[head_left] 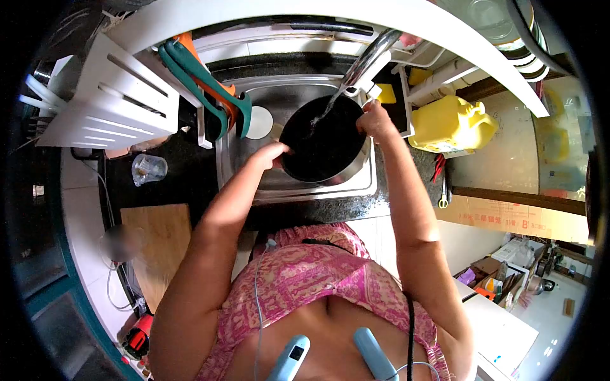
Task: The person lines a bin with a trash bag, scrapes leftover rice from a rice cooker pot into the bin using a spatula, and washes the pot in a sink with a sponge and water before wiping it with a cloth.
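Observation:
A round black pot (324, 143) is tilted in the stainless steel sink (238, 181), its dark inside facing me. Water runs into it from the chrome faucet (372, 58). My left hand (273, 154) is closed on the pot's near left rim. At its upper right edge, my right hand (376, 120) grips the pot, fingers partly hidden. A white round dish or lid (258, 122) lies in the sink to the left of the pot.
Green and orange handled tools (200, 86) hang over the sink's left side. A yellow jug (452, 124) and a yellow sponge (386, 93) are on the right. A clear plastic cup (150, 169) and a wooden board (155, 251) are at left. A white shelf edge (286, 11) arches above.

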### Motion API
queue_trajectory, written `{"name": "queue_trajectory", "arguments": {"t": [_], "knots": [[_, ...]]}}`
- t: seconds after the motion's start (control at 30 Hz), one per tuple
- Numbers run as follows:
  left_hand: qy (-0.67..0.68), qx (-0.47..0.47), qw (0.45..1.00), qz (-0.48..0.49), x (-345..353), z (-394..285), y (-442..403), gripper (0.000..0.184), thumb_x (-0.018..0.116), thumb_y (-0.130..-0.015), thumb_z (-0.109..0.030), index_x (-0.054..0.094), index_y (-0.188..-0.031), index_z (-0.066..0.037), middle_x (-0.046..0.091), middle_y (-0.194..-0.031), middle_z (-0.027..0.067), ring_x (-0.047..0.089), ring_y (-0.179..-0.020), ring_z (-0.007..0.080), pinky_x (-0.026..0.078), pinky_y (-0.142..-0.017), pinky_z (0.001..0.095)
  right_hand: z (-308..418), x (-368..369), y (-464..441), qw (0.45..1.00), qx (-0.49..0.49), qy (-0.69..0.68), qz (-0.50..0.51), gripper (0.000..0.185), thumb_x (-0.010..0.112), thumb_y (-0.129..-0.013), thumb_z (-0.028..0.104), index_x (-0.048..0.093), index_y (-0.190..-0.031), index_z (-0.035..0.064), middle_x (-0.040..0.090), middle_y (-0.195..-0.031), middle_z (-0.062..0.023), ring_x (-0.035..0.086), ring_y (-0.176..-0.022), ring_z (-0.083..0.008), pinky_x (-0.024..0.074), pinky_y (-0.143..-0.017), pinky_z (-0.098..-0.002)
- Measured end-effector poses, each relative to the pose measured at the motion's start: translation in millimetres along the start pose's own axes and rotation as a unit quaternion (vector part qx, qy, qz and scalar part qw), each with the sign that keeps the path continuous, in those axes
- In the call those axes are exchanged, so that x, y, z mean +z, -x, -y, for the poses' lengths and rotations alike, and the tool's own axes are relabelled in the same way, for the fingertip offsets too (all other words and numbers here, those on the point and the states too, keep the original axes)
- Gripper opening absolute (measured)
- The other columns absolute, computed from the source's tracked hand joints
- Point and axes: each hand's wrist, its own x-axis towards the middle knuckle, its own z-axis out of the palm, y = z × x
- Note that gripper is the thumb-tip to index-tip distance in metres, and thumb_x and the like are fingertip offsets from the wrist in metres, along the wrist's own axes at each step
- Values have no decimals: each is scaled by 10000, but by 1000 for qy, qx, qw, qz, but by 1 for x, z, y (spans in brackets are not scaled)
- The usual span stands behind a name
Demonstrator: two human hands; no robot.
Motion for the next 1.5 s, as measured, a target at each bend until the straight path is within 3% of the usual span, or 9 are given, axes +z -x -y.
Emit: {"name": "queue_trajectory", "arguments": {"t": [0.13,0.37,0.5,0.67,0.83,1.07,1.2,1.33,1.5], "knots": [[176,-60,966,181,10,-6,46,406,484,-711,-6,406,-1090,117,506,-1082,280,583,-900,425,527,-804,542,-27,-16,-6,945,134,-202,218,286,519,-624,-69,506,-888,41,498,-547,-59,400,-380,-152,257,-334,-274],[135,-222,949,176,20,-49,108,404,424,-714,-52,345,-1026,193,551,-933,371,598,-838,476,541,-773,515,-62,6,13,868,188,-393,238,124,541,-631,-86,542,-747,-43,567,-663,-140,580,-578,-249,472,-494,-342],[138,-201,967,78,29,-45,130,422,449,-710,-22,346,-1090,132,529,-993,333,584,-847,493,546,-748,536,-15,15,47,952,-219,195,-88,255,625,-676,29,510,-904,46,571,-1008,-151,549,-958,-357,467,-818,-404],[47,13,997,-53,49,-43,144,727,471,-650,22,249,-1324,-130,415,-1220,155,529,-991,404,580,-634,500,-10,90,40,804,-564,171,81,373,485,-813,99,522,-1182,63,526,-1158,-97,544,-1031,-277,475,-837,-379],[5,77,987,-140,49,-51,151,909,488,-623,32,120,-1406,-247,373,-1270,160,502,-1031,376,572,-572,507,40,101,56,832,-173,403,340,316,494,-855,161,603,-1143,88,557,-1213,-131,536,-1134,-252,444,-898,-409],[-109,104,968,-199,35,-22,120,908,566,-631,-42,161,-1427,-207,559,-1115,198,572,-984,289,435,-839,351,79,114,37,920,-279,137,238,255,523,-829,192,635,-985,25,635,-997,-189,599,-984,-333,470,-832,-435],[-80,136,970,-184,30,-20,119,903,556,-625,-35,183,-1424,-230,557,-1112,191,575,-972,298,468,-809,358,60,108,42,604,-403,493,480,360,546,-740,44,621,-1091,77,639,-1030,-149,614,-943,-305,465,-814,-393],[-29,102,981,-162,49,-44,142,921,524,-632,11,141,-1420,-274,471,-1206,160,583,-915,361,585,-563,444,59,119,39,823,-393,-6,410,358,551,-786,178,604,-1139,149,627,-1087,-135,585,-1018,-345,468,-867,-375],[20,103,987,-120,43,-46,139,926,522,-636,18,128,-1417,-289,433,-1224,173,570,-938,380,586,-516,458,46,104,43,830,-255,360,343,320,531,-813,201,618,-1090,66,606,-1122,-170,561,-1077,-328,454,-897,-382]]}}
